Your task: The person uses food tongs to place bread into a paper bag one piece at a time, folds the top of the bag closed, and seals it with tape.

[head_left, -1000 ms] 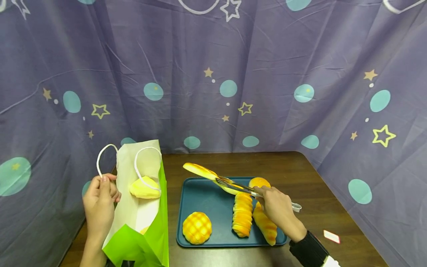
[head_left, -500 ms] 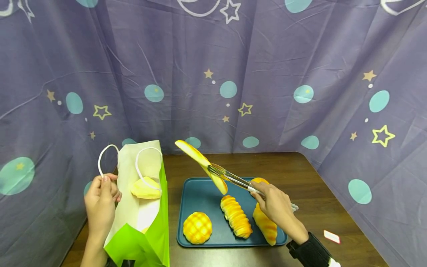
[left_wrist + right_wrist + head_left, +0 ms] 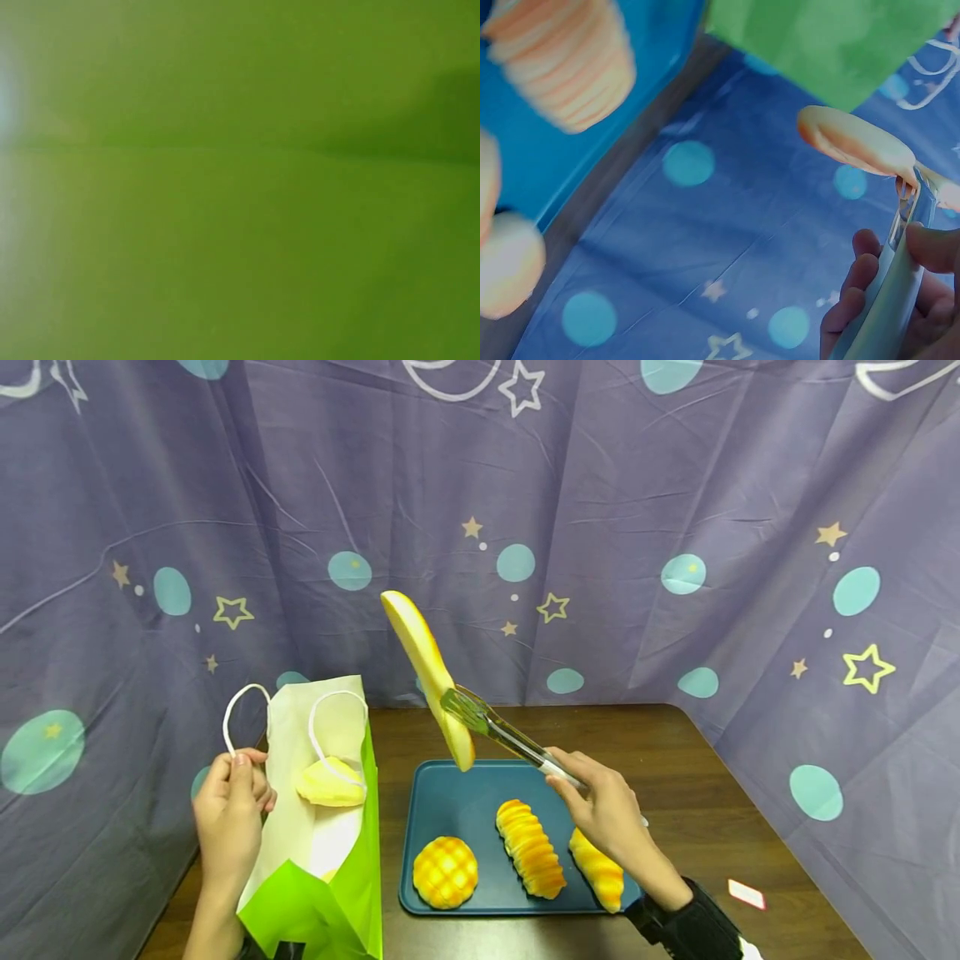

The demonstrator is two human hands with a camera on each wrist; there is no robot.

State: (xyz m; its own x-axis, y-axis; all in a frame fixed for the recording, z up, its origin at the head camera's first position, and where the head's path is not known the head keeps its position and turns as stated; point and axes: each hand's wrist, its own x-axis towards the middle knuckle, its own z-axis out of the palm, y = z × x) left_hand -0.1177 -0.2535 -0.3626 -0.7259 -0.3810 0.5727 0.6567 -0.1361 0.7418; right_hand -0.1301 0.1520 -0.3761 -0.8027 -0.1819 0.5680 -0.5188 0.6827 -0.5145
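Observation:
My right hand [image 3: 611, 810] grips a pair of metal tongs [image 3: 517, 739], their tips closed on a long baguette [image 3: 427, 672]. The baguette hangs tilted in the air above the far left part of the tray, its upper end pointing up and left. In the right wrist view, the thumb and fingers wrap the tongs' handle [image 3: 885, 300]. My left hand [image 3: 228, 814] pinches one white cord handle [image 3: 246, 693] of a green paper bag [image 3: 356, 860]. Inside the bag a pale yellow bread piece [image 3: 330, 783] shows. The left wrist view is filled by the bag's green wall [image 3: 240, 225].
On the blue tray [image 3: 472, 793] lie a round checkered bun [image 3: 445, 872], a ridged roll [image 3: 530, 849] and another roll [image 3: 597, 870] by my right wrist. In the right wrist view a round bun [image 3: 510, 266] shows too. A small white card [image 3: 746, 893] lies on the table at right.
The right hand has lifted the baguette with the tongs up off the tray and leftward, tilting it steeper. The ridged roll has turned on the tray. The left hand stays at the bag handle.

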